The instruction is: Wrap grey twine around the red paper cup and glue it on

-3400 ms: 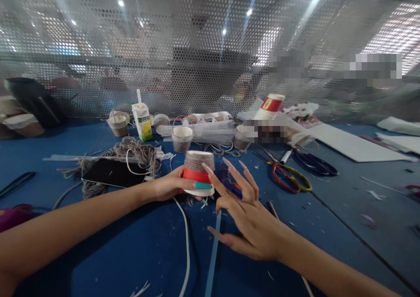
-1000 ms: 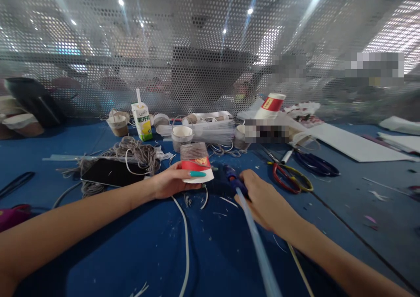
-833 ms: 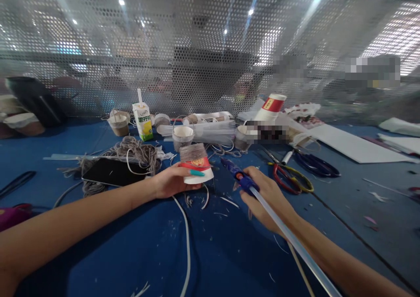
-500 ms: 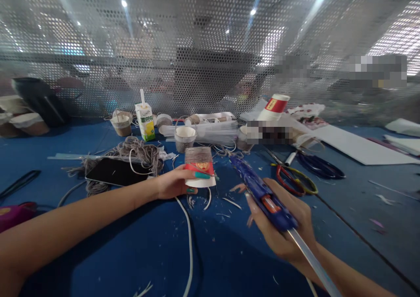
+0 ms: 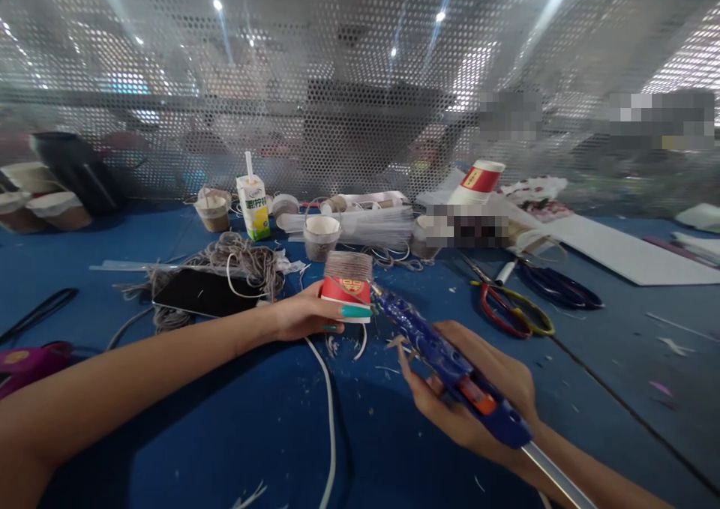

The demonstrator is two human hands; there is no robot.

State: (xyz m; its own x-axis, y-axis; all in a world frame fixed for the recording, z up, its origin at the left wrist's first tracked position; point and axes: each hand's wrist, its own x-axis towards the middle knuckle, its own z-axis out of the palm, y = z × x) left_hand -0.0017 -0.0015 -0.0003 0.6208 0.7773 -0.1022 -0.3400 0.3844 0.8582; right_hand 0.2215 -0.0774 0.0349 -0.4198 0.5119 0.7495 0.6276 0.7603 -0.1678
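Held in my left hand (image 5: 307, 314) is a red and white paper cup (image 5: 344, 290), with grey-brown cord (image 5: 349, 264) wound round its upper part. My fingers and thumb close on its lower part. My right hand (image 5: 478, 381) grips a blue hot glue gun (image 5: 433, 344), and a clear glue stick (image 5: 554, 471) sticks out of its back end. The gun's nozzle is at the right side of the cup, near the lower edge of the cord; whether it touches I cannot tell. A white cable (image 5: 329, 426) runs along the table below the cup.
A pile of grey cord (image 5: 241, 258) and a black phone (image 5: 202, 293) lie at left. Behind stand a drink carton (image 5: 253, 209), a cord-covered cup (image 5: 322, 238) and a bundle of clear glue sticks (image 5: 374, 228). Scissors (image 5: 509, 310) lie at right; a dark bottle (image 5: 79, 172) stands far left.
The glue gun has moved left, and its nozzle has come up to the cup's side. The cup is tilted slightly differently, still in my left hand.
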